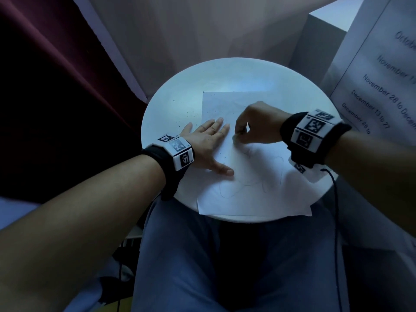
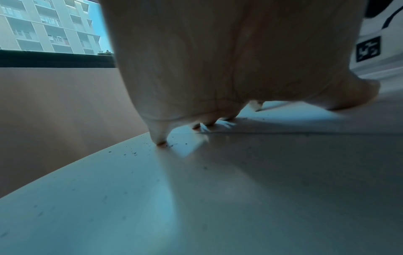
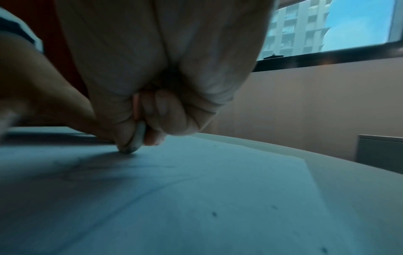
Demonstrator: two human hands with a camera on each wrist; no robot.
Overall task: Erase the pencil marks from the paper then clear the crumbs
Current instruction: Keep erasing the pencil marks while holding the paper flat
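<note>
A white sheet of paper [image 1: 252, 194] lies on the round white table [image 1: 171, 86], with looping pencil lines [image 1: 247, 185] across its near half. My left hand [image 1: 209, 143] lies flat with fingers spread on the paper's left edge and holds it down. My right hand [image 1: 258, 124] pinches a small pale eraser [image 3: 137, 138] and presses its tip onto the paper [image 3: 196, 189] near the middle. Dark eraser crumbs [image 1: 186, 118] are scattered on the table left of the sheet; in the left wrist view more crumbs [image 2: 174, 145] lie around my left hand [image 2: 218, 69].
A board with printed dates [image 1: 382, 75] leans at the right of the table. A dark red curtain [image 1: 45, 86] hangs at the left. A black cable [image 1: 335, 199] drops from my right wrist past the table's edge. My lap is below the table.
</note>
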